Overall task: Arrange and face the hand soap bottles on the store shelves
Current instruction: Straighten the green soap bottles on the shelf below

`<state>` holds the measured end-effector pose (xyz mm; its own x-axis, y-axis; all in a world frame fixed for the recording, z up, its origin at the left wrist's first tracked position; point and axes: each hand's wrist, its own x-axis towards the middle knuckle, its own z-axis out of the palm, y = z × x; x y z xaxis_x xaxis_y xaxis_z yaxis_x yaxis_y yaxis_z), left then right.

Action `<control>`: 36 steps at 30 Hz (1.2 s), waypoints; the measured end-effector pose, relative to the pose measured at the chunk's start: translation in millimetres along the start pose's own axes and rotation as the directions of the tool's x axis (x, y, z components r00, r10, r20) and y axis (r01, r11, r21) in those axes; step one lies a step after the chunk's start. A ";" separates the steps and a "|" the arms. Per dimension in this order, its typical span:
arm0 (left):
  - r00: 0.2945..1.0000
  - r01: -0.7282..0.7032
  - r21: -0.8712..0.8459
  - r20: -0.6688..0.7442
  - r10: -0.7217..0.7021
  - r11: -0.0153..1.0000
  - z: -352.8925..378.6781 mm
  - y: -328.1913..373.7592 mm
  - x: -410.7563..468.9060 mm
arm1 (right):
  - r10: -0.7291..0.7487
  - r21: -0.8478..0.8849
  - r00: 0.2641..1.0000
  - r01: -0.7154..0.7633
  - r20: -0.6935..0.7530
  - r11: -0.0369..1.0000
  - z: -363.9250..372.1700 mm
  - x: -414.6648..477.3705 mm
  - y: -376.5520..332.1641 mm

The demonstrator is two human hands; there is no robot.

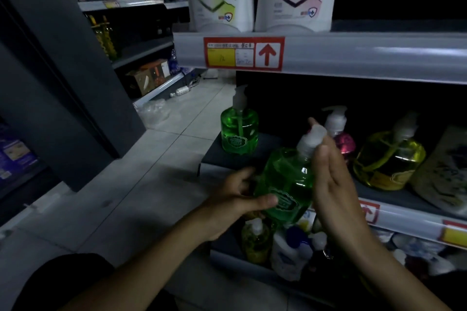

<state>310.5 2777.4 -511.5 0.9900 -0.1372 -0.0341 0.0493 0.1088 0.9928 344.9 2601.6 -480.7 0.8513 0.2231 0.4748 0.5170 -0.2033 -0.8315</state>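
Held bottle: a clear green plastic hand soap bottle (285, 184) with a white pump top, tilted with its pump toward 1 o'clock, in front of the dark middle shelf (252, 156).
Left hand (235, 199): wrapped around the bottle's lower body at 9 o'clock, thumb across the label.
Right hand (331, 179): fingers mostly extended, lying against the pump and neck at 3 o'clock; whether it grips is unclear.
Shelf neighbours: a matching upright green pump bottle (239, 131) at 11 o'clock, a pink pump bottle (341, 139) and a yellow pump bottle (389, 159) at 2 to 3 o'clock.
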 end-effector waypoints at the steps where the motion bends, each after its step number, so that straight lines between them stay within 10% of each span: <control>1: 0.999 -0.033 0.069 -0.015 0.034 0.997 2.3 1.7 3.4 | 0.019 -0.002 0.999 -0.019 0.046 1.000 -2.3 -2.3 -2.5; 8: 0.974 -0.088 0.420 0.226 -0.011 0.903 -26.2 39.1 16.6 | -0.053 -0.142 0.996 0.062 0.070 0.988 -0.6 -0.1 -8.5; 11: 0.942 -0.153 0.705 -0.107 0.318 0.693 -59.6 61.3 31.6 | -0.094 -0.138 0.995 0.098 0.035 0.986 10.0 8.2 -3.0; 14: 0.697 -0.111 0.821 -0.338 0.633 0.561 -77.4 58.4 52.9 | -0.149 -0.206 0.989 0.150 0.024 0.967 19.4 26.2 4.9; 19: 0.875 -0.086 0.793 -0.230 0.426 0.604 -71.5 38.9 92.3 | -0.116 -0.297 0.993 0.113 0.006 0.948 31.7 55.8 17.3; 36: 0.896 -0.090 0.815 -0.184 0.404 0.572 -82.1 38.6 86.3 | 0.047 -0.434 0.991 0.012 0.124 0.901 17.5 51.9 61.1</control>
<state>408.7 2850.6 -485.5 0.9312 0.1025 0.3497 -0.1693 -0.7279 0.6644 419.1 2617.5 -511.9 0.8569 0.3300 0.3961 0.5146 -0.5940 -0.6184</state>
